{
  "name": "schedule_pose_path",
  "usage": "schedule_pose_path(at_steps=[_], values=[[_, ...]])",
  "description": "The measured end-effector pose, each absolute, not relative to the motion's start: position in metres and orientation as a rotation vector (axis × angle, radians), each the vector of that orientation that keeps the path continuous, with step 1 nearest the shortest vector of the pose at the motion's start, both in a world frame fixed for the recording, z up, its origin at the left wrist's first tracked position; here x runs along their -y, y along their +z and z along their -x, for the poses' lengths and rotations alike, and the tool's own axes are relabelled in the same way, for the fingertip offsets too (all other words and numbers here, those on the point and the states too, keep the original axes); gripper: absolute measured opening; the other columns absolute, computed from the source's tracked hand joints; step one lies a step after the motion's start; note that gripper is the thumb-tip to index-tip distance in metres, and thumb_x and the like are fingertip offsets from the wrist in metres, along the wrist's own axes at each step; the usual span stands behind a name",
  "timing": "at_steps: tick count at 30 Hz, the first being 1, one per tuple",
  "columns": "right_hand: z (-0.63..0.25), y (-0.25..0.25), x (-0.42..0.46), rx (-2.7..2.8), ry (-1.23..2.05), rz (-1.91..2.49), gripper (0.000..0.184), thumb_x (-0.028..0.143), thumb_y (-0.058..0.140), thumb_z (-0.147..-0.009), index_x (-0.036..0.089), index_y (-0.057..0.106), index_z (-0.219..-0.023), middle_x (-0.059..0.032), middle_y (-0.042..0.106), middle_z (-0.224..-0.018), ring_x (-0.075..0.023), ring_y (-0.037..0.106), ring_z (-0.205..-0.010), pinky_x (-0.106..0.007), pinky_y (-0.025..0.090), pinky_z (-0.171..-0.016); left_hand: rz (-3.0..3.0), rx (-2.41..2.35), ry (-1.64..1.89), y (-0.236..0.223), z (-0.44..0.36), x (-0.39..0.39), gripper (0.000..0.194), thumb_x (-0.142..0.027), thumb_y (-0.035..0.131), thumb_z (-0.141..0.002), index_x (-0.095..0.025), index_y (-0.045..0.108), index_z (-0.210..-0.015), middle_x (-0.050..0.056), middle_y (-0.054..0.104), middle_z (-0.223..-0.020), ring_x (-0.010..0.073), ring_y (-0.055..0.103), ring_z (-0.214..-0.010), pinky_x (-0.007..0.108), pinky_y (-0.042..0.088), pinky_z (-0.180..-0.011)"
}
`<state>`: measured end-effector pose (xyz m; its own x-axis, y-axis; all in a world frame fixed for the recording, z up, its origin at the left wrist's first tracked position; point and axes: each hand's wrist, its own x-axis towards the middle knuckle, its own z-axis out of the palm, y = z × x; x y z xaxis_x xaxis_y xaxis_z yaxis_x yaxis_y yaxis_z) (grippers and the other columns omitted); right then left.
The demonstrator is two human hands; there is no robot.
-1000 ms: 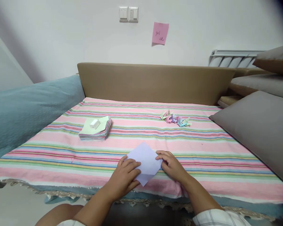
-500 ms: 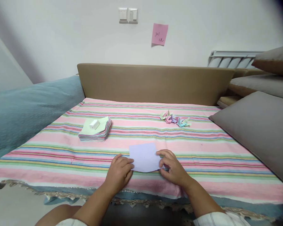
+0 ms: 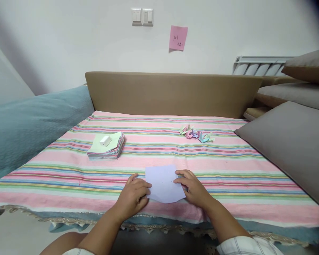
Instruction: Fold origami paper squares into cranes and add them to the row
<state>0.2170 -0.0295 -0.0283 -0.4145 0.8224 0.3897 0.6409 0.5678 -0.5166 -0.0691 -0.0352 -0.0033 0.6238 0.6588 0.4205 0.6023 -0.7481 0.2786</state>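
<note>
A pale lilac sheet of paper lies on the striped cloth near the front edge. My left hand rests at its left side with fingers curled, fingertips pressing the paper's edge. On the right side my right hand pinches the paper, thumb and forefinger on top of it. Both hands hold the sheet flat against the cloth.
A stack of coloured paper squares with a small white block on top sits at the left. Several small folded paper figures lie further back. A teal blanket is on the left, grey cushions on the right.
The lilac sheet was turned from a diamond position to lie squarer between my hands. Both hands shifted with it and now hold it at its two sides.
</note>
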Motion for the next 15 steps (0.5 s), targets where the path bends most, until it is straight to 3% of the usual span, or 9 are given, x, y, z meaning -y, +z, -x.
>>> schedule_pose_path(at_steps=[6, 15], values=[[-0.217, -0.03, 0.029, 2.171, 0.409, 1.179, 0.035, 0.009, 0.051, -0.07, 0.026, 0.067, -0.097, -0.0083, 0.055, -0.116, -0.0257, 0.048, -0.11, -0.045, 0.041, -0.09, -2.738, -1.136, 0.737, -0.008, 0.068, 0.033, 0.052, -0.011, 0.05, -0.064, -0.025, 0.057, -0.113, 0.007, 0.062, -0.116, 0.024, 0.055, -0.105, 0.049, 0.032, -0.1], [-0.216, -0.027, 0.029, 2.147, 0.429, 1.195, 0.036, 0.008, 0.055, -0.068, 0.024, 0.066, -0.099, -0.0095, 0.054, -0.116, -0.0256, 0.047, -0.11, -0.043, 0.041, -0.091, -2.773, -1.219, 0.826, -0.023, 0.068, 0.023, 0.042, -0.008, 0.05, -0.068, -0.026, 0.063, -0.104, 0.006, 0.062, -0.116, 0.024, 0.055, -0.102, 0.046, 0.04, -0.092]])
